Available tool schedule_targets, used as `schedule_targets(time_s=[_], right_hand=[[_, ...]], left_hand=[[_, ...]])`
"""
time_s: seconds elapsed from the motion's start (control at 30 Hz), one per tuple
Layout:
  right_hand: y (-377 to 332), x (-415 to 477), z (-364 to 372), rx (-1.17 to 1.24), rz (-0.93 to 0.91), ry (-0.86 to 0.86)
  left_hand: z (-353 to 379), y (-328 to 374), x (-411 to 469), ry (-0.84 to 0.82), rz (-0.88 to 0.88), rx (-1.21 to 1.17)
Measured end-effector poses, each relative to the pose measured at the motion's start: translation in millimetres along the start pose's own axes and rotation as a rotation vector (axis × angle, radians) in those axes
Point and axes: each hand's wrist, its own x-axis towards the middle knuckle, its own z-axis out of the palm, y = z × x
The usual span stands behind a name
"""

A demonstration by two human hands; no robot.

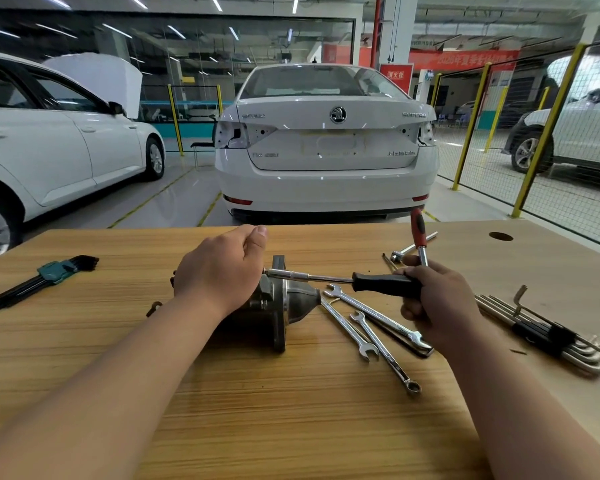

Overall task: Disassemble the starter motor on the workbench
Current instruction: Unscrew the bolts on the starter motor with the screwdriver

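The grey metal starter motor lies on its side in the middle of the wooden workbench, nose cone pointing right. My left hand grips its body from above and hides most of the housing. My right hand holds the black handle of a socket driver lying level, its chrome shaft and socket tip meeting the motor's flange. A red-handled tool stands up from the same right hand.
Three combination wrenches lie fanned out right of the motor. A hex key set in a green holder lies at the left, another black-holder set at the right. A T-bar lies behind. White cars stand beyond the bench.
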Motion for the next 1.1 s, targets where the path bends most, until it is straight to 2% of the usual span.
schedule_targets(time_s=[0.2,0.3,0.43,0.57,0.7,0.8,0.97,1.1], right_hand=[[-8,7,1,-0.048,0.21,-0.011],[-20,13,1,-0.2,0.256,-0.051],[-33,18,0,-0.297,0.188,-0.092],[-34,9,-2,-0.259,-0.033,-0.183],[-31,1,-12,-0.145,-0.171,-0.301],[-25,-2,-20,-0.259,-0.292,-0.36],[-18,-2,-27,-0.272,-0.301,-0.387],[-16,2,-24,-0.214,-0.182,-0.299]], left_hand=[[-3,0,-1,-0.04,0.028,-0.035],[-4,1,-1,-0.062,0.035,-0.047],[-7,2,-1,-0.164,0.114,0.051],[-12,6,-3,-0.335,0.289,0.291],[-11,7,-2,-0.369,0.335,0.385],[-9,7,-2,-0.375,0.343,0.412],[-3,20,3,-0.426,0.22,0.365],[-1,23,3,-0.419,0.25,0.391]])
